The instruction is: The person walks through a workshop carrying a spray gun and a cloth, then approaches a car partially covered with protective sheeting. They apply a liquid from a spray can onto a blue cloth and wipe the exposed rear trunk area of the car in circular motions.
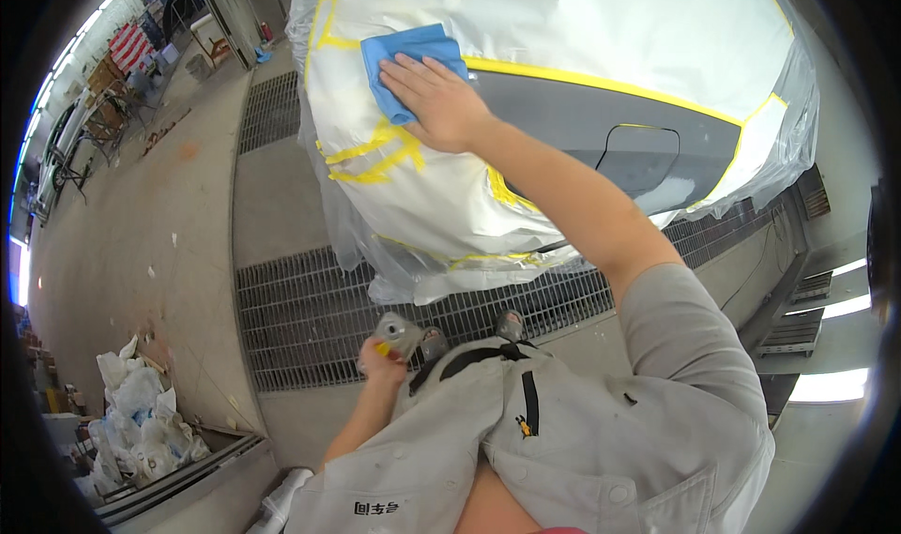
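Note:
A blue wiping cloth (412, 41) lies under my right hand (440, 104), which presses it flat with spread fingers against the masked car beside the grey panel's left end. The grey car body panel (556, 108) has a fuel filler door (640, 155) and a lighter patch near its lower right. Yellow masking tape (598, 82) edges it, and white masking film (563, 13) covers the surrounding body. Low at my left side, my left hand (383, 361) is closed around a clear plastic bottle (398, 328) with something yellow at the fingers.
Metal floor grating (303, 316) runs beneath the car's edge and near my feet. Crumpled plastic sheeting (144, 407) is heaped at the lower left, beside a metal-edged opening (232, 449). Small slatted platforms (792, 333) stand at the right wall. Loose film hangs from the car.

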Action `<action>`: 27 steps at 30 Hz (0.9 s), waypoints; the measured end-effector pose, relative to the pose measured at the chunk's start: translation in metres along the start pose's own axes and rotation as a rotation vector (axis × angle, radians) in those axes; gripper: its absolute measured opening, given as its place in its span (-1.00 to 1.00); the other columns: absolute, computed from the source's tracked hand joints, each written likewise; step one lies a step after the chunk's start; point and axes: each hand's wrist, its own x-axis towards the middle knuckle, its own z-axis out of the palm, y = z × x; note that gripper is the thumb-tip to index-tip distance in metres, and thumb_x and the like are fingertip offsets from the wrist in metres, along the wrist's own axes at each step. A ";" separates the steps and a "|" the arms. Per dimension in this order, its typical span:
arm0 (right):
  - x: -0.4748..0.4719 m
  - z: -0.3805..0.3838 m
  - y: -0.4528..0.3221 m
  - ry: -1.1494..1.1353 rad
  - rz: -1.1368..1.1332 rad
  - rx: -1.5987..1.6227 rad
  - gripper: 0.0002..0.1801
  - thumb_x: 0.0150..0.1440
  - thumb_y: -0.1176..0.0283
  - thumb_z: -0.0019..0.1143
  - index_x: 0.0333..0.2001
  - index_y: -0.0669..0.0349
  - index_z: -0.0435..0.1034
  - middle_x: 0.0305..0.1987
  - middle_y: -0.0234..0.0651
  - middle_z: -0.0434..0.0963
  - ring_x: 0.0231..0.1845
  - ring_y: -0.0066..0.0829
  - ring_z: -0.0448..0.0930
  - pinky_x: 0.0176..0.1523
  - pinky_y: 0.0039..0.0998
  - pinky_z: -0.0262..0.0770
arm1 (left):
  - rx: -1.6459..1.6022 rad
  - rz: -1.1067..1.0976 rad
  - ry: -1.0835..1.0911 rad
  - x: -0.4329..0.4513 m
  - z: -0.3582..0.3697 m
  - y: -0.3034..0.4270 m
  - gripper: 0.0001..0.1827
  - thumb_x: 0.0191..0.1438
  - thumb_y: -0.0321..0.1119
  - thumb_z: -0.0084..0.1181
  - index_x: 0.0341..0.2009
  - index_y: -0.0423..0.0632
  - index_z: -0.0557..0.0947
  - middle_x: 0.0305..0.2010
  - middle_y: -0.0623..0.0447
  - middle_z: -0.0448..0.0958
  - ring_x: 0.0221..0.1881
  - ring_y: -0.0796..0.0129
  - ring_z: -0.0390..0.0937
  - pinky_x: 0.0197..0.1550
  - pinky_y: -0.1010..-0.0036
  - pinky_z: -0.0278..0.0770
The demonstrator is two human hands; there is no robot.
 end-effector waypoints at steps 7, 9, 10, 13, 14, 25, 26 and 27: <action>-0.131 -0.068 0.086 -0.283 0.081 -0.179 0.11 0.02 0.18 0.30 0.62 0.10 0.01 0.74 -0.29 0.00 0.74 -0.23 0.00 0.72 -0.06 -0.12 | -0.223 0.226 0.116 0.085 -0.154 0.012 -0.80 0.06 -0.10 0.08 -0.31 0.10 0.50 -0.35 0.14 0.48 -0.40 0.34 0.43 -0.38 0.43 0.31; -0.184 -0.083 0.111 -0.237 0.175 -0.214 0.06 0.04 0.22 0.27 0.61 0.15 0.05 0.73 -0.24 0.03 0.74 -0.17 0.01 0.70 -0.02 -0.12 | -0.215 0.292 0.135 0.101 -0.186 0.002 -0.81 0.06 -0.11 0.06 -0.34 0.09 0.49 -0.39 0.12 0.46 -0.44 0.32 0.42 -0.41 0.42 0.31; -0.205 -0.087 0.119 -0.232 0.265 -0.231 0.01 0.09 0.25 0.25 0.59 0.19 0.07 0.72 -0.20 0.04 0.73 -0.12 0.02 0.69 0.00 -0.11 | -0.220 0.319 0.145 0.106 -0.202 -0.003 -0.81 0.06 -0.11 0.04 -0.35 0.08 0.49 -0.40 0.12 0.45 -0.45 0.32 0.41 -0.43 0.42 0.31; -0.237 -0.087 0.120 0.122 0.305 -0.271 -0.06 0.13 0.32 0.23 0.57 0.26 0.10 0.71 -0.10 0.06 0.72 0.00 0.04 0.67 0.03 -0.09 | -0.288 0.195 0.017 0.112 -0.242 -0.007 -0.81 0.06 -0.12 0.02 -0.36 0.08 0.47 -0.44 0.11 0.42 -0.51 0.30 0.38 -0.45 0.43 0.29; -0.235 -0.081 0.112 0.132 0.369 -0.234 -0.06 0.14 0.40 0.25 0.57 0.30 0.09 0.69 -0.02 0.07 0.70 0.06 0.05 0.66 0.07 -0.09 | -0.236 0.181 0.025 0.110 -0.254 -0.006 -0.81 0.06 -0.12 0.02 -0.36 0.08 0.47 -0.44 0.11 0.42 -0.51 0.30 0.38 -0.45 0.43 0.29; -0.010 -0.009 0.010 -0.152 -0.049 0.093 0.04 0.11 0.12 0.23 0.62 0.12 0.00 0.73 -0.30 0.04 0.73 -0.26 0.02 0.72 -0.06 -0.13 | 0.204 -0.060 0.082 0.075 -0.244 0.008 -0.81 0.06 -0.12 0.02 -0.36 0.06 0.47 -0.44 0.10 0.43 -0.51 0.29 0.39 -0.44 0.42 0.31; -0.009 -0.012 0.015 -0.179 -0.092 0.078 0.01 0.15 0.13 0.20 0.61 0.15 0.01 0.72 -0.30 0.05 0.73 -0.26 0.02 0.72 -0.07 -0.12 | 0.221 -0.065 0.080 0.076 -0.239 0.006 -0.81 0.06 -0.12 0.02 -0.36 0.06 0.47 -0.44 0.10 0.43 -0.50 0.29 0.39 -0.43 0.42 0.31; -0.015 -0.016 0.019 -0.149 -0.136 0.103 0.00 0.15 0.13 0.18 0.61 0.15 0.02 0.72 -0.30 0.06 0.73 -0.27 0.02 0.72 -0.07 -0.12 | 0.226 -0.065 0.077 0.077 -0.234 0.004 -0.81 0.06 -0.12 0.02 -0.36 0.06 0.47 -0.44 0.10 0.43 -0.50 0.29 0.39 -0.43 0.42 0.31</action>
